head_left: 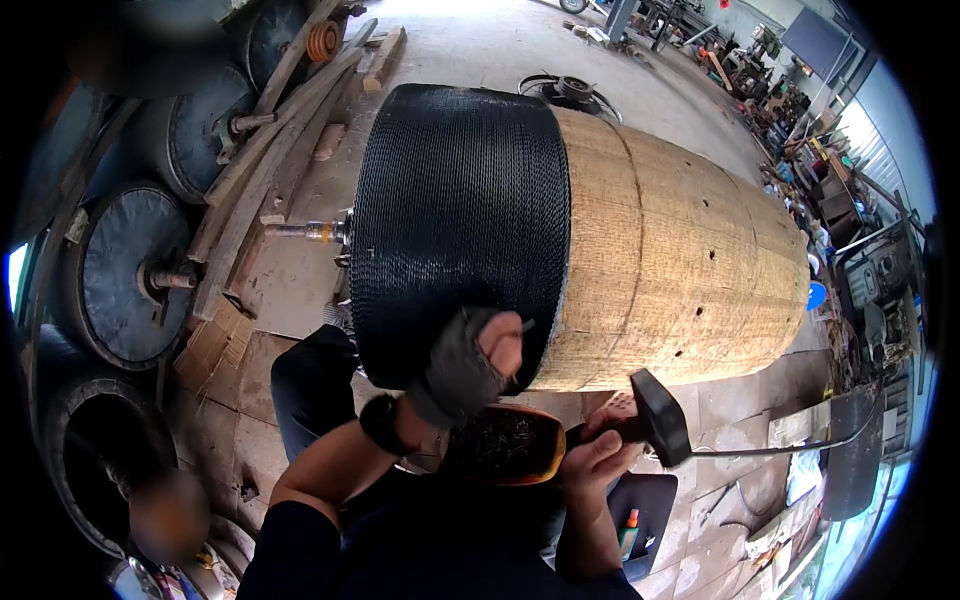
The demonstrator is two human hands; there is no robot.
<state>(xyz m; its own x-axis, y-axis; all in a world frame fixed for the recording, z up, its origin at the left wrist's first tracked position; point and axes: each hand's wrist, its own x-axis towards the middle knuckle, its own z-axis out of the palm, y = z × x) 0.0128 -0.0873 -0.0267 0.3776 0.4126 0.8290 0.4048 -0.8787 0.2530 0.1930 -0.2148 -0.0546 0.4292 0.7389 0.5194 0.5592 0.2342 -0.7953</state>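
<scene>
A large wooden drum (690, 240) lies on its side before me. Its left part is covered by a black, cord-textured wrap (460, 190). My left hand (465, 365), in a dark fingerless glove, is closed at the lower right of this wrap, near its edge. A small greyish tip shows by its fingers; what they hold is too small to name. Lower right, my right hand (597, 460) grips a hammer (662, 418) by the handle, the dark head apart from the drum. Between my forearms sits a yellow-rimmed container (553, 468) with small thin metal pieces inside.
A metal shaft (300, 231) sticks out from the drum's left end. Dark rollers (130, 275) and wooden beams (280, 165) line the left side. A wheel-like part (570, 90) lies behind the drum. Cluttered benches run along the right. A thin rod (760, 451) extends at lower right.
</scene>
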